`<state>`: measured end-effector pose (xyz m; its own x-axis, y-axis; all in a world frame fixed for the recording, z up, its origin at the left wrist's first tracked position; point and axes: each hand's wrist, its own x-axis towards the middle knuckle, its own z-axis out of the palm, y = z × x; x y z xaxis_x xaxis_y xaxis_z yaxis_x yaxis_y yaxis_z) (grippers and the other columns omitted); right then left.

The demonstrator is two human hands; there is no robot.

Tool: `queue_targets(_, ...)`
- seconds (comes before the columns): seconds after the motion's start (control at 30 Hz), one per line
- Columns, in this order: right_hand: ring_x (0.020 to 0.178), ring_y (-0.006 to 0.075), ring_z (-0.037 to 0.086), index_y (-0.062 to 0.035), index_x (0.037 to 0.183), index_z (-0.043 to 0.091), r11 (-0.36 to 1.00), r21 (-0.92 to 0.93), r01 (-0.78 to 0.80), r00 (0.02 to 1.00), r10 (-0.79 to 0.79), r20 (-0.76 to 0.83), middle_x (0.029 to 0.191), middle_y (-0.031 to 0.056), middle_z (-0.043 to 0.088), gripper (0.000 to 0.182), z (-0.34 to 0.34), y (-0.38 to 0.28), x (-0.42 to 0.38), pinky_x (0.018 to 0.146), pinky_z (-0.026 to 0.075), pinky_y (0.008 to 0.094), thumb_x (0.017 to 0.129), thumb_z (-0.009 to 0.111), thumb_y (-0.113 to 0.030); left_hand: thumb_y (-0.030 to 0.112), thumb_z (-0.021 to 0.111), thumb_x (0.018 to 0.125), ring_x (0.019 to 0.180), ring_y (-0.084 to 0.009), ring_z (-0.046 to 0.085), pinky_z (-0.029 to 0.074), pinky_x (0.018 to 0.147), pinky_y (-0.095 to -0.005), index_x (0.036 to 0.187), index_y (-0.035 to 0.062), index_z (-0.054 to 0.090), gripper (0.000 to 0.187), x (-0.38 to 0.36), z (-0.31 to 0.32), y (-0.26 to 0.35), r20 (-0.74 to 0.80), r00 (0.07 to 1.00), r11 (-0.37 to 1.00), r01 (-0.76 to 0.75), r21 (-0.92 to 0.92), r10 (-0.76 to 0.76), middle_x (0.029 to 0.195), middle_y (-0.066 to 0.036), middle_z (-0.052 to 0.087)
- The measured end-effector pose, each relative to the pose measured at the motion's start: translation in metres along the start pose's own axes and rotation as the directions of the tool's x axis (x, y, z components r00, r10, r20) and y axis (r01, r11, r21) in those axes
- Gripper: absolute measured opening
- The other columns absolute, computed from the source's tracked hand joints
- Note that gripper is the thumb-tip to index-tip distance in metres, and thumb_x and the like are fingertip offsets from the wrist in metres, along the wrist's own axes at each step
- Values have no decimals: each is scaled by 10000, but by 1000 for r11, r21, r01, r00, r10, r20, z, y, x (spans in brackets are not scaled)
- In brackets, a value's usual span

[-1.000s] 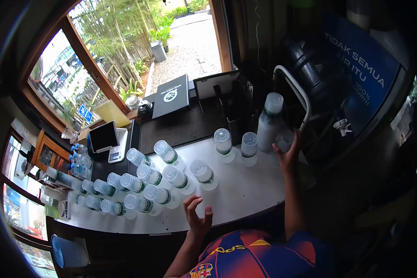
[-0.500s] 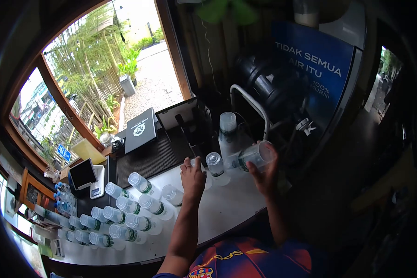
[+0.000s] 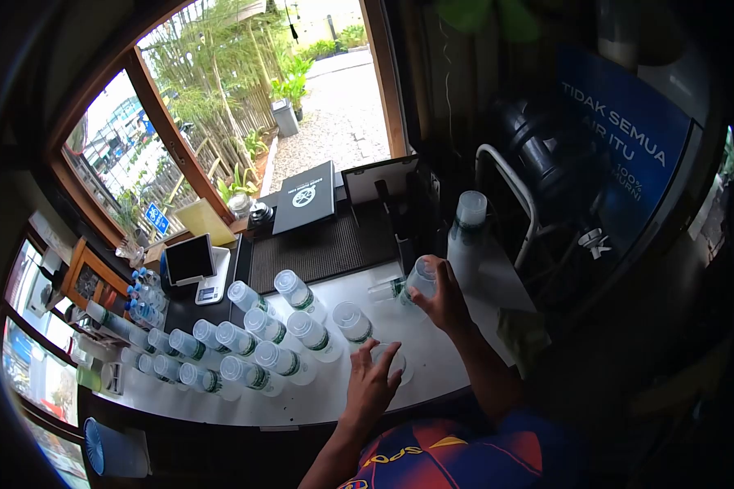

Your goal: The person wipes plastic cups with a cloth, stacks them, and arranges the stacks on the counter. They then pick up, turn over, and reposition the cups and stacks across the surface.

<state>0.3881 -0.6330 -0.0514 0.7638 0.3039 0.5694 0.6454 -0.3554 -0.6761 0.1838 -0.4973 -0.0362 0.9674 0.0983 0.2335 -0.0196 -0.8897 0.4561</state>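
Curled fingers of my left hand [image 3: 373, 383] grip a clear plastic cup [image 3: 396, 365] near the counter's front edge. My right hand [image 3: 447, 300] is closed around another clear plastic cup [image 3: 422, 275], further back and to the right. Just left of that one, a cup with a green label [image 3: 386, 288] appears to lie tilted, partly covered. One upside-down cup [image 3: 352, 322] stands just beyond my left hand. Several more inverted cups [image 3: 311, 332] with green printed bands stand in rows to the left.
A stack of cups [image 3: 470, 213] stands at the back right of the white counter [image 3: 318, 397]. Behind the rows are a dark ribbed mat [image 3: 322, 261], a black box [image 3: 304, 198] and a tablet [image 3: 190, 260]. Small water bottles [image 3: 145, 303] are at left; a metal rail [image 3: 510, 183] rises at right.
The view has swung, shifting the scene rightward. My left hand has come down toward the front edge with a cup. My right hand has moved left across the counter with its cup.
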Motion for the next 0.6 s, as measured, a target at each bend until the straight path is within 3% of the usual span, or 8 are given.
queue_targets(0.13, 1197, 399, 592, -73, 1427, 364, 998, -3, -66, 996, 66, 66, 1292, 234, 534, 734, -8, -3, -4, 1031, 490, 485, 840, 792, -173, 145, 809, 812, 1220, -430, 448, 418, 1057, -511, 1436, 197, 508, 694, -20, -11, -11, -100, 995, 997, 4, -71, -12, 1382, -200, 426)
queue_targets(0.23, 1209, 384, 593, -50, 1441, 323, 971, 178, -160, 987, 161, 10, 1310, 258, 531, 807, -25, -22, -19, 1044, 479, 479, 825, 823, -201, 102, 836, 762, 1207, -419, 461, 406, 1034, -503, 1468, 115, 424, 817, -36, -15, -26, -279, 959, 981, -18, -191, -36, 1373, -197, 465)
queue_targets(0.3, 1229, 389, 586, -41, 1462, 280, 974, 174, -147, 989, 139, 58, 1318, 272, 537, 886, -23, -21, -35, 1062, 463, 471, 809, 850, -223, 96, 834, 726, 1225, -400, 470, 376, 1062, -505, 1419, 102, 457, 789, -41, -14, -39, -354, 934, 976, -30, -215, -50, 1380, -201, 477)
queue_targets(0.37, 1233, 402, 583, -48, 1469, 274, 971, 180, -160, 980, 135, 146, 1320, 269, 537, 903, -16, -14, -59, 1067, 460, 470, 802, 857, -224, 193, 824, 768, 1230, -381, 486, 409, 1036, -503, 1363, 92, 488, 691, -40, -23, -41, -429, 903, 986, -82, -145, 12, 1349, -223, 492)
queue_targets(0.43, 1285, 403, 544, -65, 1469, 314, 979, 103, -174, 950, 139, 280, 1383, 244, 505, 890, -7, -8, -83, 1093, 439, 450, 805, 866, -279, 271, 821, 792, 1229, -375, 494, 429, 1017, -502, 1344, 97, 499, 663, -35, -41, -32, -536, 838, 974, -195, -111, 107, 1328, -236, 500)
queue_targets(0.5, 1308, 386, 532, -60, 1463, 358, 955, 172, -243, 925, 175, 337, 1407, 226, 502, 866, -1, -9, -106, 1105, 430, 443, 806, 868, -303, 522, 794, 833, 1199, -360, 508, 480, 952, -492, 1308, 103, 488, 704, -30, -57, -22, -707, 695, 962, -262, -82, 129, 1303, -247, 499)
queue_targets(0.6, 1309, 335, 539, -43, 1475, 373, 938, 230, -261, 931, 181, 317, 1391, 203, 526, 905, 13, -13, -122, 1109, 429, 431, 786, 883, -332, 551, 793, 827, 1180, -350, 518, 495, 934, -483, 1311, 110, 483, 724, -11, -82, 6, -822, 560, 898, -408, -164, 105, 1281, -241, 497)
